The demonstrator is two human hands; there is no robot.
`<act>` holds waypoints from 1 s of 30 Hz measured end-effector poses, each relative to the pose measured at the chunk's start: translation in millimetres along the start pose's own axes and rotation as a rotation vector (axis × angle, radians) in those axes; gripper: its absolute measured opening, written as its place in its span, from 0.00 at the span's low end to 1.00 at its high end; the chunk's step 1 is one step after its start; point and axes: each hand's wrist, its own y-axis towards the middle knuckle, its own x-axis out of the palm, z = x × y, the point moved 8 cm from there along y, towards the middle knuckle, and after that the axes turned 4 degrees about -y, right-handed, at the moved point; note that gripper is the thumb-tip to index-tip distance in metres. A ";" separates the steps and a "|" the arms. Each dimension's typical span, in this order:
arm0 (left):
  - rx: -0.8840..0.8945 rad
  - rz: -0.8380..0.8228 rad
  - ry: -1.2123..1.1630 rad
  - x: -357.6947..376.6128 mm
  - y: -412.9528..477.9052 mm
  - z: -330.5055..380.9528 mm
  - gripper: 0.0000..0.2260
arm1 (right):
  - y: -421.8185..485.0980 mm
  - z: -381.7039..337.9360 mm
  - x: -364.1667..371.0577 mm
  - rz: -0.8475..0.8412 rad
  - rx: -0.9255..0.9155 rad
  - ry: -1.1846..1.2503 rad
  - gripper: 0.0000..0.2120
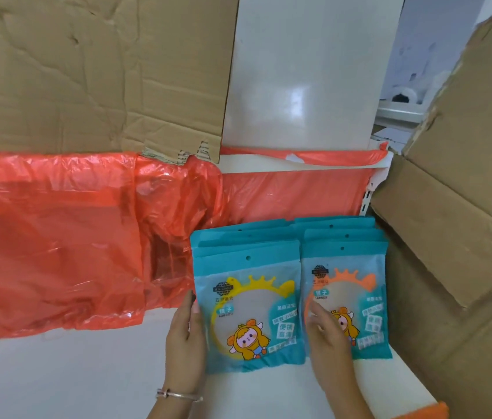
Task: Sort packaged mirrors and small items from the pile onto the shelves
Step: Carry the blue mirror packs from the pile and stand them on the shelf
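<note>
Two rows of teal mirror packets stand leaning back on the white shelf (87, 373). The front packet of the left row (250, 313) shows a yellow crowned mirror frame. The front packet of the right row (350, 297) shows an orange frame. My left hand (185, 343) lies with straight fingers against the left edge of the yellow packet. My right hand (326, 337) rests with straight fingers between the two rows, on the left part of the orange packet's front. Several more packets stand behind each front one.
Red plastic sheeting (57, 237) covers the shelf's back and left. A creased cardboard sheet (87, 71) hangs above it. A large cardboard box (465, 207) crowds the right side. A white upright panel (305, 71) stands behind.
</note>
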 end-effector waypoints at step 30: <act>-0.023 0.257 -0.162 22.0 20.6 -0.9 0.12 | 33.2 -2.9 54.2 -0.166 0.020 -0.204 0.25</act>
